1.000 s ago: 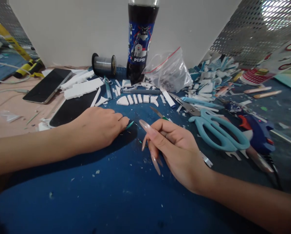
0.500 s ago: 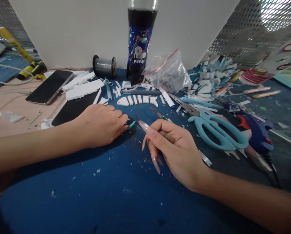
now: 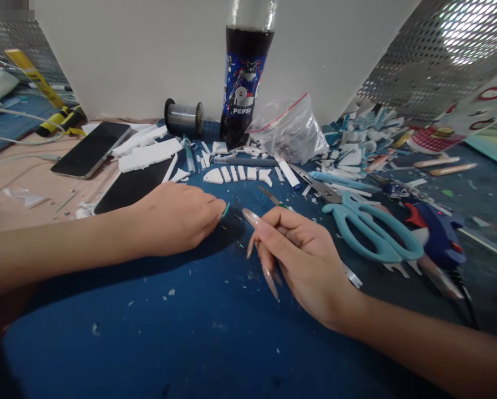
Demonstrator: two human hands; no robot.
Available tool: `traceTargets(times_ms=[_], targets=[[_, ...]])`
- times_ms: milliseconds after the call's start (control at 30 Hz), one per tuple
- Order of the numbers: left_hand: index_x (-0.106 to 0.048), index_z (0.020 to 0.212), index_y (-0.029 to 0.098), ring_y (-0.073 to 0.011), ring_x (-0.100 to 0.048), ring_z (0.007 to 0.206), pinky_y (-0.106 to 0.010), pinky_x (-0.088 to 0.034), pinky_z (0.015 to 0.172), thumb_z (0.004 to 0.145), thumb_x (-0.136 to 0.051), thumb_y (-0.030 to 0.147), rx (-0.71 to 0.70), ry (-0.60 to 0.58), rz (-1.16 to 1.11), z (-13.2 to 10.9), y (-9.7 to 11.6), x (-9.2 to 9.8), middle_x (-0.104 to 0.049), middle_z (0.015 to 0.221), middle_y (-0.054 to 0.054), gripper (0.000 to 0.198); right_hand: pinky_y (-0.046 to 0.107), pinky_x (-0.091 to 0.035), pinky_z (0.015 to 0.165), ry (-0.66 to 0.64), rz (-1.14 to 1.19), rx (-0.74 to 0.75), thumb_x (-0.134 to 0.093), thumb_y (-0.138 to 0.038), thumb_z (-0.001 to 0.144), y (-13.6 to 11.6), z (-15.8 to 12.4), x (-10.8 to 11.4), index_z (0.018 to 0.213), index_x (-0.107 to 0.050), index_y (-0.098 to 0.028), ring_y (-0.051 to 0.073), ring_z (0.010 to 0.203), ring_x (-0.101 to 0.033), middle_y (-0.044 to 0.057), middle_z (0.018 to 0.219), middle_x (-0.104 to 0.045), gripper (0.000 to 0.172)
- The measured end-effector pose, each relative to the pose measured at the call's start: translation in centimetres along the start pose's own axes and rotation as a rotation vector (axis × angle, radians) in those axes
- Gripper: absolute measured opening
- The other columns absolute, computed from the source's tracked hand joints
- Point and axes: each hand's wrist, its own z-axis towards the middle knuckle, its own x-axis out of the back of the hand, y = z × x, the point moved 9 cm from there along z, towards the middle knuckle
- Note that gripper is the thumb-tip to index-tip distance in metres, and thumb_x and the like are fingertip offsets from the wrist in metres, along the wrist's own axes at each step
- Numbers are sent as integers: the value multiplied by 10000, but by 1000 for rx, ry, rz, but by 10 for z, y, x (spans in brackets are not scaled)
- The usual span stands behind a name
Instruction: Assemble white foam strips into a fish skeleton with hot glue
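My left hand [image 3: 182, 216] is closed with the knuckles up, low over the blue mat [image 3: 157, 332]. A teal tip [image 3: 226, 210] shows at its fingers; whether it is a nail or a held piece is unclear. Facing it, my right hand [image 3: 300, 255] pinches thumb against forefinger, its long nails pointing left. Anything in that pinch is too small to make out. Just beyond the hands lie white cut pieces [image 3: 240, 174] in a row shaped like a fish skeleton. A small pointed blade [image 3: 269, 195] lies behind my right hand.
Teal scissors [image 3: 369, 227] and a blue glue gun [image 3: 444, 235] lie at the right. Behind stand a Pepsi bottle [image 3: 246, 83], a zip bag [image 3: 294, 130] and a wire spool [image 3: 184, 117]. A phone [image 3: 92, 149] lies left; scraps [image 3: 360, 138] heap at the back right.
The view has shifted slightly, so the scene sits a little lower and further right. My left hand has turned slightly, showing less of the teal tip. My right hand keeps its pinch.
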Motion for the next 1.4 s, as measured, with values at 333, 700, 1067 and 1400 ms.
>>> traceTargets(times_ms=[333, 700, 1067, 1400], targets=[[-409, 693, 192, -117, -399, 492, -259, -204, 502, 895, -347, 240, 85, 74, -230, -4, -11, 2, -484, 569, 21, 216, 129, -379, 354, 9, 27, 4, -635, -367, 885, 0, 1, 1, 680, -578, -169, 15, 348, -430, -79, 448, -517, 290], [-447, 644, 171, -49, -350, 486, -164, -291, 454, 953, -380, 340, 156, 13, -1359, -11, 0, -9, -413, 570, 58, 358, 128, -384, 348, 15, 116, 18, -629, -326, 895, -3, 0, -1, 657, -572, -166, 8, 314, -427, -76, 430, -519, 293], [-466, 672, 173, -59, -310, 488, -186, -248, 444, 927, -445, 474, 159, -136, -1735, -15, 14, -35, -400, 573, 53, 394, 129, -405, 386, -91, 161, -35, -659, -320, 864, -1, 0, -8, 644, -591, -156, 28, 380, -472, -44, 475, -547, 283], [-467, 703, 179, -64, -304, 508, -185, -254, 460, 942, -430, 448, 89, -99, -1760, -14, 16, -30, -370, 596, 54, 362, 112, -400, 383, -112, 219, -34, -656, -300, 869, -3, -2, -8, 637, -598, -149, 27, 391, -484, -37, 484, -560, 283]])
